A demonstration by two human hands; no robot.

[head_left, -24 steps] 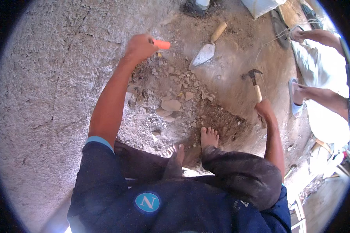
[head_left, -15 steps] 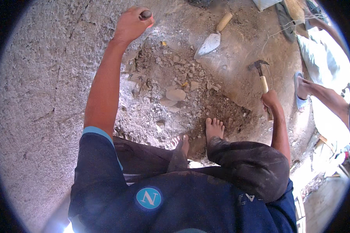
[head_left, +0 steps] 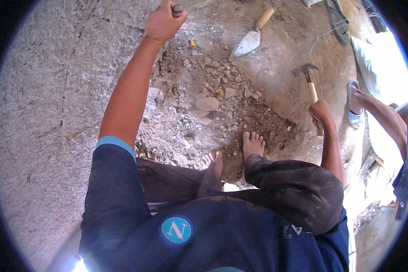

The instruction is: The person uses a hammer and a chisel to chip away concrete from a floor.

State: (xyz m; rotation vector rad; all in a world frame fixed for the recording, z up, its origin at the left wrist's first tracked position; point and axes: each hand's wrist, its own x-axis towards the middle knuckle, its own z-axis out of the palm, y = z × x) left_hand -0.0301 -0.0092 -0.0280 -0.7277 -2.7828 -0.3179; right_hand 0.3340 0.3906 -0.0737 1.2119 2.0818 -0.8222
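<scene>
The ground (head_left: 281, 75) is brown dirt. On it lie lots of little broken stones (head_left: 216, 75), a flat, pale stone (head_left: 207, 104) and a trowel (head_left: 249, 41) with a wooden handle. A dark sandal (head_left: 338, 20) lies near a white sack (head_left: 377, 61).

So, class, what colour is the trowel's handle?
The trowel's handle is light brown, shown best in the head view.

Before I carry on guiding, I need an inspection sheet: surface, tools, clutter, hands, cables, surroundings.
Surface: dirt ground, uneven, rubble-strewn.
Tools: claw hammer; trowel, lying flat; round-ended tool, mostly hidden.
Clutter: stone fragments; loose sandal.
Left hand: closed around the round-ended tool.
Right hand: closed around the claw hammer.
Cables: thin pale strand near the sandal; wire or string, cannot tell.
Surroundings: rough wall at left; co-worker's foot and white sack at right.
</scene>
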